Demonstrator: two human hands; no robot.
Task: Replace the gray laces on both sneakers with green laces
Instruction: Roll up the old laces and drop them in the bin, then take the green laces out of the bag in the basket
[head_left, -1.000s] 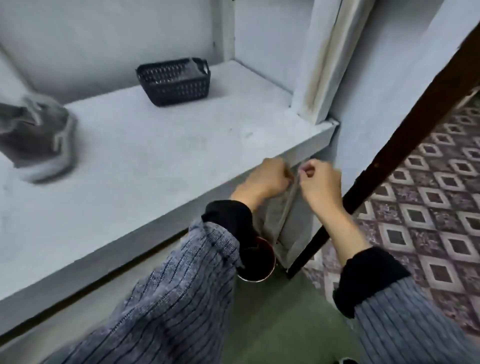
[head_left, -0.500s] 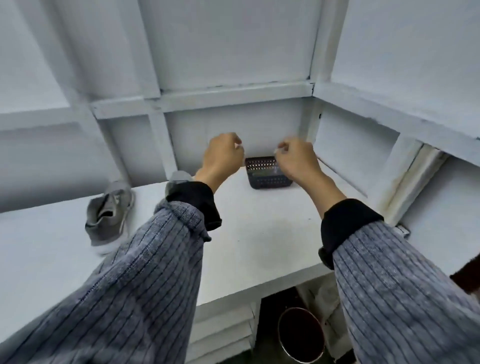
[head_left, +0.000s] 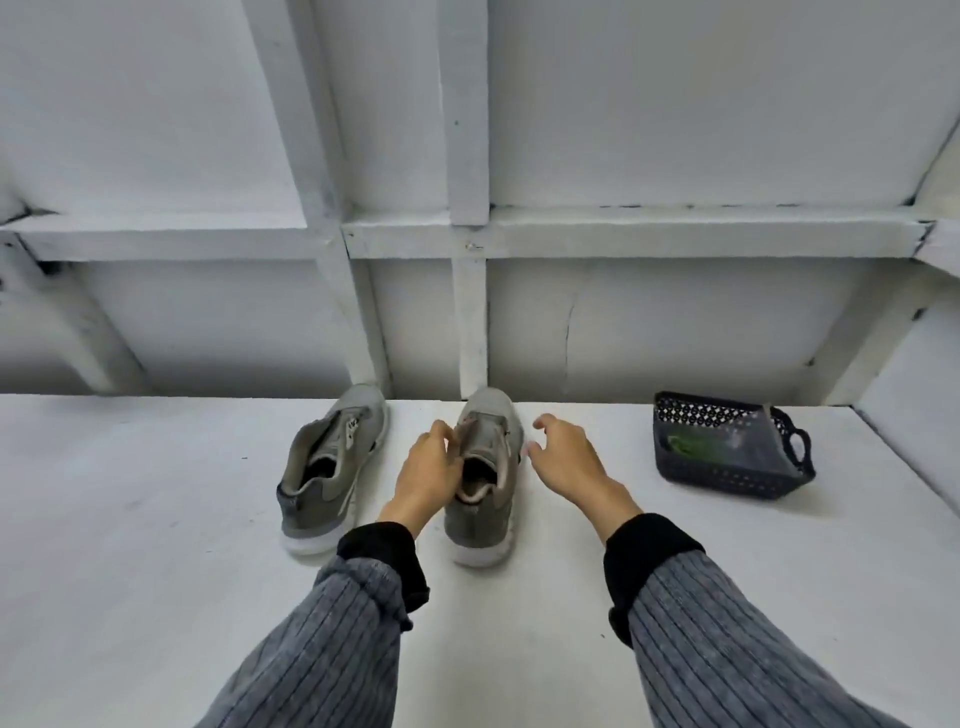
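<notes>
White-painted tabletop (head_left: 156, 519) below a framed white wall. Left to right: gray sneaker (head_left: 332, 467), laceless; left hand (head_left: 428, 470), fingers curled over the collar of a second gray sneaker (head_left: 488, 483); right hand (head_left: 563, 460), spread, empty; dark perforated plastic basket (head_left: 732, 467) holding green laces (head_left: 691, 446).

Matt fabric sneakers (head_left: 483, 467), perforated plastic basket (head_left: 727, 475)

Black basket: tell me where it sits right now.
In the head view the black basket sits on the white shelf at the far right, near the back wall, to the right of the right hand and both gray sneakers, with something green inside.
</notes>
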